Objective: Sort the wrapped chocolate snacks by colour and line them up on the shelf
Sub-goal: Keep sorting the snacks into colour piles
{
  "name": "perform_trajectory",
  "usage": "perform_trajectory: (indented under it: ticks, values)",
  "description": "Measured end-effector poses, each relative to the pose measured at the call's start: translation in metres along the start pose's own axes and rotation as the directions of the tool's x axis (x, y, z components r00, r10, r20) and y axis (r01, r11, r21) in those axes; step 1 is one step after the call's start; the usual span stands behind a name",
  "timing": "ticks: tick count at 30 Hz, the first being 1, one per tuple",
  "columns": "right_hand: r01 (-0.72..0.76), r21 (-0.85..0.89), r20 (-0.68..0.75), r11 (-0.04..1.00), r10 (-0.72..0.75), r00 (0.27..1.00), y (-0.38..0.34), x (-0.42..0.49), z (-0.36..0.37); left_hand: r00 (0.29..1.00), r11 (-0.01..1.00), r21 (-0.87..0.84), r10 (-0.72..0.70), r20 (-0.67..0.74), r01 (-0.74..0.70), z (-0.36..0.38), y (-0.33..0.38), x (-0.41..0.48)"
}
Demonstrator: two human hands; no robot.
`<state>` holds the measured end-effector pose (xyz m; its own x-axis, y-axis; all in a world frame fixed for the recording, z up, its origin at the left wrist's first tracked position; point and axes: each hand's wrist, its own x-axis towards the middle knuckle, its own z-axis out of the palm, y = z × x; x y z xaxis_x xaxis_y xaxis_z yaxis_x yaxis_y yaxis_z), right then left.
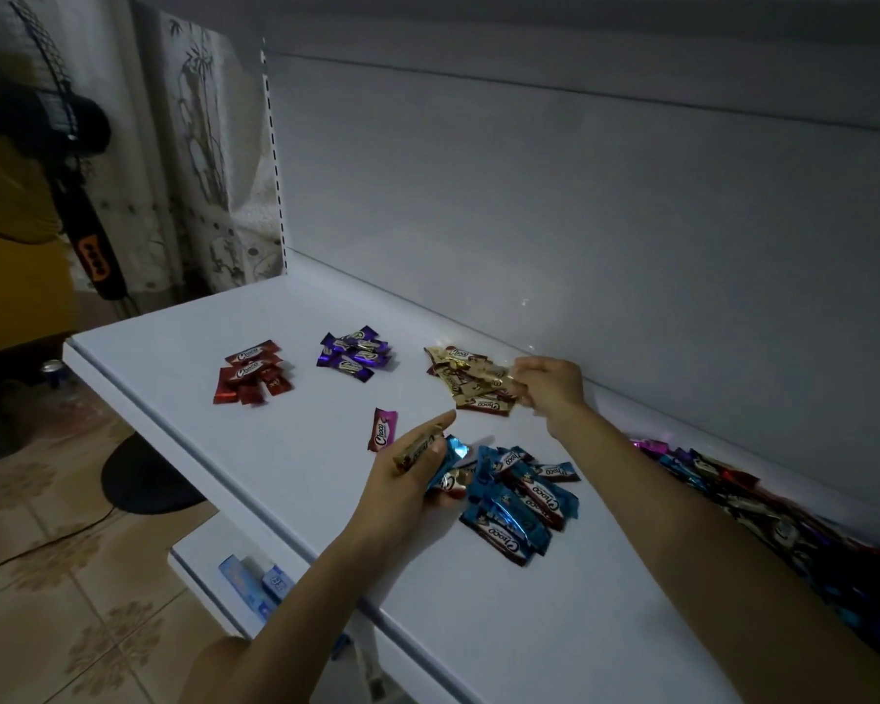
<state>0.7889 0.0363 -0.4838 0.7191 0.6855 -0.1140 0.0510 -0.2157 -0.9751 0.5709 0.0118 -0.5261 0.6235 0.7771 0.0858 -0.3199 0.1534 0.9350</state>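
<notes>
Red pile (252, 373), purple pile (354, 354), gold pile (471, 378), blue pile (516, 500), lone pink snack (383, 429), on shelf (326, 307)

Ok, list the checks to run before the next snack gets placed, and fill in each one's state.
1. Left hand grips a gold snack: ok.
2. Gold pile is on the shelf to receive it: ok.
3. Right hand is clear of that pile: not ok, its fingers pinch wrappers there.
4. Left hand holds one colour only: cannot tell, blue wrappers show under its fingers.
5. Red pile, purple pile and blue pile lie apart: ok.
6. Pink snack has a pile: not ok, it lies alone.
</notes>
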Motion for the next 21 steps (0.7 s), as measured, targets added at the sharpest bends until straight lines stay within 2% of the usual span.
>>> perform_trajectory:
  ticks: [3,5,7,10,12,17,19,21]
  values:
    - [0.059,-0.023,-0.056,0.998,-0.060,0.997,-0.004,-0.007,-0.003,1.000,0.998,0.061,0.019,0.025,-0.021,0.000,0.000,0.000]
    - [0.170,-0.080,-0.012,0.982,-0.172,0.985,-0.007,-0.027,-0.010,0.999,0.994,0.108,0.003,0.032,-0.007,0.000,0.001,0.000]
    - [0.279,-0.156,0.185,0.948,-0.249,0.951,-0.013,-0.055,-0.017,0.998,0.987,0.162,-0.033,0.062,0.023,0.002,0.005,-0.001]
    - [0.338,-0.139,0.563,0.931,-0.206,0.801,-0.024,-0.092,-0.025,0.980,0.978,0.202,-0.092,0.177,0.055,0.011,0.016,0.000]
    - [0.334,-0.113,0.671,0.936,-0.176,0.720,-0.027,-0.106,-0.032,0.958,0.980,0.183,-0.120,0.259,0.073,0.020,0.023,0.000]
    - [0.333,-0.045,0.689,0.942,-0.212,0.693,-0.027,-0.119,-0.058,0.936,0.984,0.077,-0.176,0.305,0.160,0.041,0.032,-0.005]
    - [0.338,-0.029,0.681,0.941,-0.229,0.696,-0.021,-0.122,-0.064,0.932,0.980,0.112,-0.194,0.306,0.167,0.049,0.033,-0.009]
    - [0.343,-0.012,0.631,0.939,-0.259,0.731,-0.013,-0.121,-0.069,0.927,0.972,0.147,-0.220,0.304,0.182,0.054,0.032,-0.013]
